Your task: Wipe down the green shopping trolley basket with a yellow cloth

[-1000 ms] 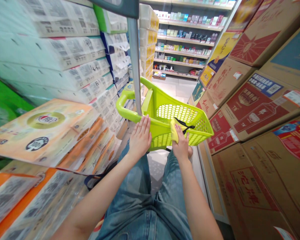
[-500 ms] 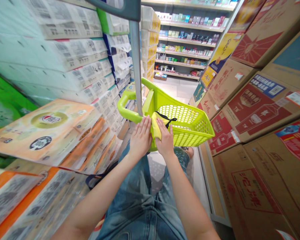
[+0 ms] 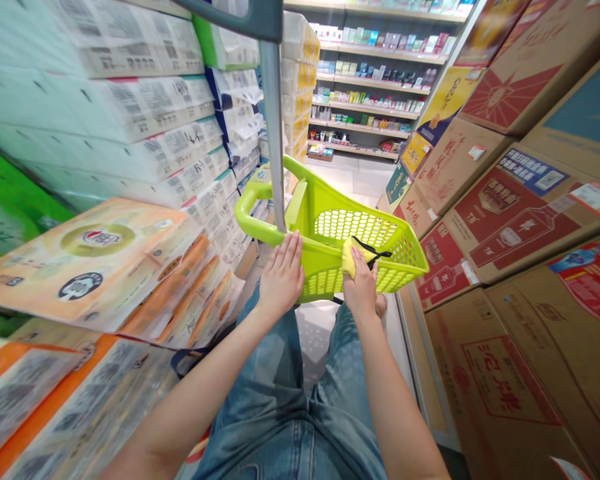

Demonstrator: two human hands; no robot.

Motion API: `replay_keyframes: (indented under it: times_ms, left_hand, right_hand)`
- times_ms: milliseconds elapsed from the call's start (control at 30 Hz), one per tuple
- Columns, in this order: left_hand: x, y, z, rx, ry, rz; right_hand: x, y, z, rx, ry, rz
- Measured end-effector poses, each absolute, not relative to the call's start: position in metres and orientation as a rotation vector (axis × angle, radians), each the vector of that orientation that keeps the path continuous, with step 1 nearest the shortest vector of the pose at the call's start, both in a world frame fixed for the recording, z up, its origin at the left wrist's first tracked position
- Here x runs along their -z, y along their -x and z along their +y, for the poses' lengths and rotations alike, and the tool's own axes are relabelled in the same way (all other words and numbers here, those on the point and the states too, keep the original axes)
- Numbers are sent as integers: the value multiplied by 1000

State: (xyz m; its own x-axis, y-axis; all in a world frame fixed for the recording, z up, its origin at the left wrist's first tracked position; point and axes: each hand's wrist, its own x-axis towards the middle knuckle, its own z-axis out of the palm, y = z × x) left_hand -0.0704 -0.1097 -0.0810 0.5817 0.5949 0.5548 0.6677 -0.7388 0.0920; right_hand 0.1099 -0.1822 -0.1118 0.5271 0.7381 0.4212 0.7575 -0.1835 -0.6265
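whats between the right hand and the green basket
A yellow cloth with black edging lies between the right hand and the green basket, as the head view shows.

basket [image 3: 323, 259], centre: green plastic, smooth, soft sheen along the rim
pole [image 3: 274, 127], upper centre: silvery metal, smooth and shiny
handle [image 3: 265, 21], top of frame: dark grey plastic, matt
cloth [image 3: 349, 259], right of centre: yellow fabric, matt, edged in black
jeans [image 3: 280, 427], bottom of frame: blue denim, faded and matt
cartons [image 3: 510, 233], right side: brown cardboard, printed, mostly matt
packs [image 3: 145, 97], upper left: glossy clear plastic wrapping
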Motion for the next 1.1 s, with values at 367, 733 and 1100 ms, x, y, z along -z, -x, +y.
replay_keyframes:
  times_ms: [367, 733, 1100]
  left_hand:
    - [80, 70, -109, 841, 2677, -1075]
    - [82, 70, -109, 858, 2682, -1072]
    - [81, 72, -108, 838, 2663, -1047]
  right_hand:
    - [95, -69, -164, 11, 1777, -1522]
    - [116, -114, -189, 0, 2011, -1041]
    - [88, -58, -166, -53, 1752, -1513]
